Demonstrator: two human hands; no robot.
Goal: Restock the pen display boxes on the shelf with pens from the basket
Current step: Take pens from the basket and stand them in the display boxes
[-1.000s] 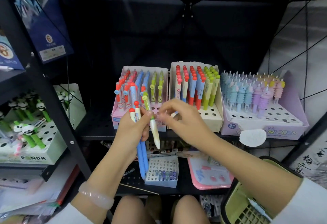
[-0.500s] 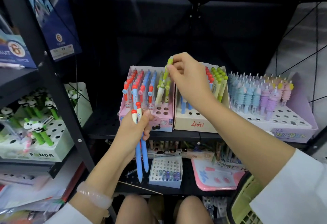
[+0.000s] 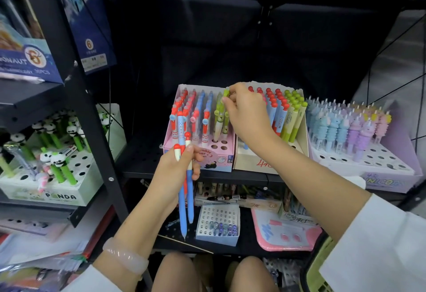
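The right hand (image 3: 247, 112) pinches the top of a green pen (image 3: 225, 98) between thumb and fingertips, and the pen now stands low in the right-hand rows of the pink box (image 3: 219, 158); half a second ago it was held higher, above the box's back edge. The left hand (image 3: 177, 169), just in front of the pink box, still grips a bunch of blue pens (image 3: 184, 202) with red caps, tips pointing down; one more cap stands up above the fist than before. Right of the pink box, touching it, stands a cream box (image 3: 258, 165) with red-topped and green-topped pens, and beyond that a purple box (image 3: 387, 178) of pastel pens. Left of the pink box, past the black shelf post (image 3: 76, 98), sits a white box (image 3: 60, 196) of panda pens. Far below and right of the pink box, a corner of the green basket (image 3: 315, 271) shows under the right sleeve.
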